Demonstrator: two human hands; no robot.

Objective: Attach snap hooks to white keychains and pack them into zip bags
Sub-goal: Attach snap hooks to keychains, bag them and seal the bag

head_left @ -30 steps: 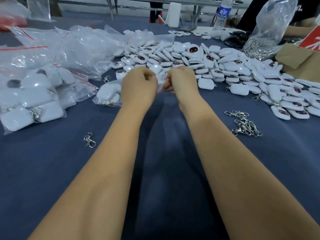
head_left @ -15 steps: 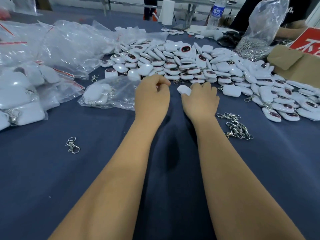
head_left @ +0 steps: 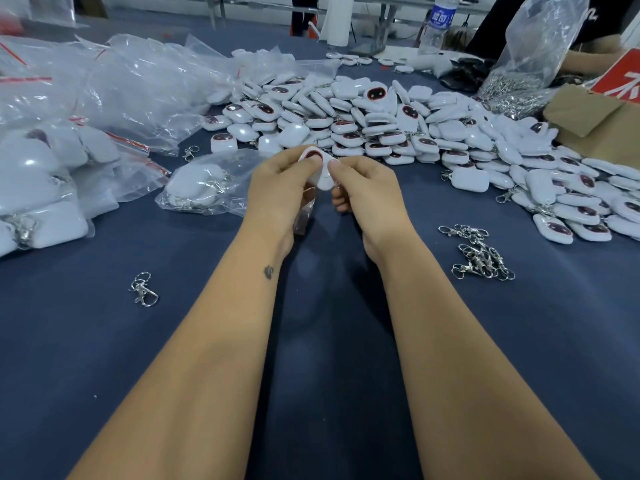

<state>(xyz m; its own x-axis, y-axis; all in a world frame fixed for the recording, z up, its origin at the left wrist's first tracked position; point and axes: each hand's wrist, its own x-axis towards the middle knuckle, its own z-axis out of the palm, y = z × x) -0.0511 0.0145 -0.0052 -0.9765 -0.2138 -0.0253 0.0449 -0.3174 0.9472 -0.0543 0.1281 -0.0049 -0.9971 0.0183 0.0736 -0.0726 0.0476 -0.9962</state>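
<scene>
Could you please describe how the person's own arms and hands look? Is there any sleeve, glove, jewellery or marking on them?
Both forearms are bare up to the frame edge: no sleeves, gloves, watch or bracelets show. The left hand and right hand carry no rings that I can see. The fingernails are short and look unpainted. One marking is visible: a small dark tattoo on the left forearm just below the wrist; its design is too small to read.

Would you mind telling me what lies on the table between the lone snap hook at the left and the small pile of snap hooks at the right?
In the head view, only the person's two forearms cross that stretch between the lone snap hook and the pile of snap hooks; otherwise it is bare blue tablecloth.
</scene>
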